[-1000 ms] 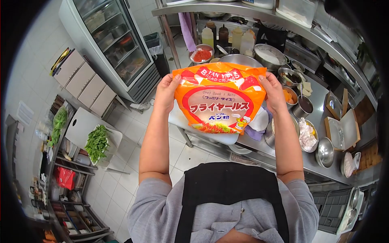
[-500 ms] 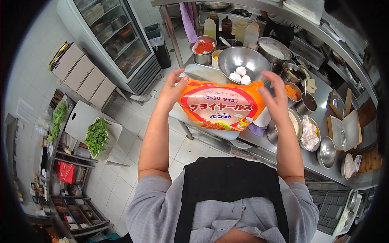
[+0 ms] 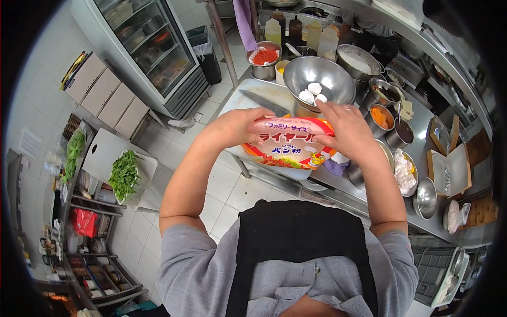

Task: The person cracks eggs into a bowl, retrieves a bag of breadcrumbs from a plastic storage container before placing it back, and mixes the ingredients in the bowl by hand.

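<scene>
An orange bag of panko breadcrumbs (image 3: 288,141) with Japanese lettering is held in front of my chest, over the near edge of the white cutting board (image 3: 240,99). My left hand (image 3: 240,127) grips its upper left side, and my right hand (image 3: 346,128) is closed round its upper right corner. Behind the bag, a knife (image 3: 264,102) lies on the board, its far part hidden. Just beyond my right fingers stands a large steel bowl (image 3: 298,74) with white eggs (image 3: 306,96) in it.
Sauce bottles (image 3: 313,38), a pot of red shreds (image 3: 264,56) and a pan of white powder (image 3: 359,59) stand at the back. To the right are bowls, one with raw meat (image 3: 404,174). A glass-door fridge (image 3: 153,47) is at left; another person (image 3: 372,29) works beyond.
Both hands have moved inward and now wrap over the bag's top corners. The right hand, with spread fingers before, has closed on the bag.
</scene>
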